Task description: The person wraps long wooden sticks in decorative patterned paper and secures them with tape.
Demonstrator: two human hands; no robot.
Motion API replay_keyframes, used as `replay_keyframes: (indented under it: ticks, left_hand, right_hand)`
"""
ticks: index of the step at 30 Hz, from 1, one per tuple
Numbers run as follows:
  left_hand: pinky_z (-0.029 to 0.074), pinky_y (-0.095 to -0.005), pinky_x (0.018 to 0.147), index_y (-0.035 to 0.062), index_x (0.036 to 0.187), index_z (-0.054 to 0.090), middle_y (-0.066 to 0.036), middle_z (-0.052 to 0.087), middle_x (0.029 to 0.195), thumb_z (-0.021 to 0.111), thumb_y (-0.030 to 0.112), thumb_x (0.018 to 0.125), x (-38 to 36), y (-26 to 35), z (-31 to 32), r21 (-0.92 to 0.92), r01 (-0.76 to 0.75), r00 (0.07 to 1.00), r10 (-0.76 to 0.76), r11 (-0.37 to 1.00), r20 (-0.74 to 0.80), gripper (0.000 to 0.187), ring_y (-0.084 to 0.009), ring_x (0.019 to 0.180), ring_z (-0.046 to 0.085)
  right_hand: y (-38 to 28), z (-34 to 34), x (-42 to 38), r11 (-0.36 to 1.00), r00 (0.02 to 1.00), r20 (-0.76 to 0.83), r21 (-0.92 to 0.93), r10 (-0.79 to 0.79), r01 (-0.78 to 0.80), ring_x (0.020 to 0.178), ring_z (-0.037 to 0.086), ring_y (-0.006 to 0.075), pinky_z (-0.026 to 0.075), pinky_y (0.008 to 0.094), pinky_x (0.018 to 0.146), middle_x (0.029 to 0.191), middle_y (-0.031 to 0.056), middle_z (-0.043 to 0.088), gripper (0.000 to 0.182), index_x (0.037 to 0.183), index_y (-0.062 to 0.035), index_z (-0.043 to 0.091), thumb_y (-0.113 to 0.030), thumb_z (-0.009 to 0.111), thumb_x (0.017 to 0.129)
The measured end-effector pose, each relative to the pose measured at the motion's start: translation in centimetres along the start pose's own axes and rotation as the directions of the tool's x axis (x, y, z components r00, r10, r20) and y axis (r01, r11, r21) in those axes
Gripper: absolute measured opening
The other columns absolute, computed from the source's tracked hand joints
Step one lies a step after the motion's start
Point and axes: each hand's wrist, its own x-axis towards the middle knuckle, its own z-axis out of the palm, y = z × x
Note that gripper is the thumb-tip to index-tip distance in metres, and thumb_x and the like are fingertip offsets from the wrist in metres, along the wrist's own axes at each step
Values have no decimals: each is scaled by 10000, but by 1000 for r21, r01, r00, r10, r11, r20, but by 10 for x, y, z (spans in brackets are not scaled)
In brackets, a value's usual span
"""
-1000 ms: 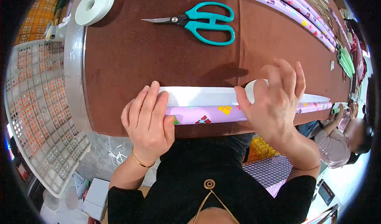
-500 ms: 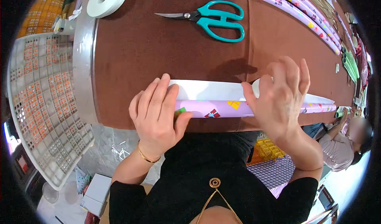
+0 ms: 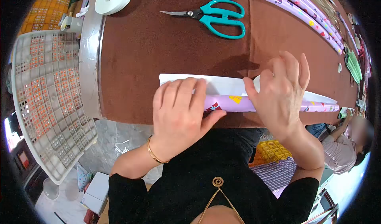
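Note:
A roll of lilac wrapping paper [image 3: 226,103] with gift-box prints lies along the table's near edge, its white underside [image 3: 226,85] showing as a strip behind. My left hand [image 3: 180,107] rests flat across the roll's left part, fingers stretched over the white strip and thumb along the printed side. Over the roll's middle, my right hand [image 3: 279,95] has its thumb at the paper's edge and its fingers partly bent. Between thumb and forefinger shows a sliver of a white round roll [image 3: 256,82], apparently tape, mostly hidden by the hand.
Teal-handled scissors [image 3: 223,21] lie farther back on the brown table cover [image 3: 135,57]. A white spool [image 3: 104,2] sits at the back left corner. More lilac paper rolls [image 3: 293,10] lie back right. A plastic crate [image 3: 55,105] stands left; another person [image 3: 342,148] is at right.
My left hand has slid right along the paper toward my right hand, uncovering the white strip's left end. My right hand has barely moved. The whole view has shifted slightly.

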Motion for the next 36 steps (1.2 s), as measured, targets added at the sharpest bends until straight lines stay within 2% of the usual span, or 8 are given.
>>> replay_keyframes:
  ticks: [2,6,8,12,20,23,26,36]
  left_hand:
    - [431,-438,908,-11,1089,630,-122,577,1063,740,436,760,6,4,1,-24,-62,998,62,998,2,566,-288,993,552]
    - [419,-452,908,2,1137,625,-115,567,1134,783,418,735,12,8,-3,-52,-35,996,39,998,78,599,-308,1047,533]
    - [441,-435,895,-7,1118,622,-116,560,1116,800,375,693,19,16,3,-172,-117,989,130,978,70,598,-301,1053,537]
    - [477,-390,850,-23,1103,619,-120,555,1104,801,333,638,25,27,16,-171,-181,977,198,968,82,613,-282,1043,543]
    - [475,-397,845,-6,1141,619,-101,563,1099,788,329,657,29,32,30,-120,-229,973,232,966,12,612,-273,1023,555]
    - [475,-392,848,10,1168,614,-92,576,1114,788,337,665,30,31,25,-145,-229,972,234,963,21,624,-270,1013,568]
    - [483,-393,835,25,1182,614,-94,579,1122,789,358,681,31,31,25,-111,-217,975,220,970,15,627,-271,1006,572]
    - [488,-353,803,73,1135,635,-66,559,1059,802,346,658,34,31,23,-60,-239,971,240,969,12,574,-222,974,559]
  right_hand:
    - [0,0,0,1000,1000,4,0,-3,3,1159,518,294,271,529,1117,977,107,616,283,732,-3,711,-276,778,696]
    - [0,1,0,1000,1000,-16,10,-5,5,1152,523,286,267,522,1120,969,92,616,277,737,-3,712,-268,779,691]
    - [1,1,0,1000,1000,-21,13,-11,12,1150,524,284,267,521,1121,966,88,617,275,737,-4,713,-266,780,690]
    - [0,1,0,1000,1000,-17,8,-7,7,1143,525,284,269,525,1115,961,87,621,278,737,-2,712,-267,781,689]
    - [20,-11,-6,998,998,58,59,-5,1,1116,532,311,299,511,1082,952,107,630,329,779,11,722,-308,785,728]
    - [41,-21,-13,983,991,128,183,-44,20,1096,538,331,332,498,1040,940,112,630,329,811,-3,733,-325,773,756]
    - [62,-32,-18,991,978,208,124,19,-46,1087,543,358,360,485,994,919,119,618,263,831,-42,741,-298,758,774]
    - [119,-39,-52,971,957,163,-17,238,-239,1185,504,389,347,496,1013,997,131,603,299,765,-15,616,-260,784,732]
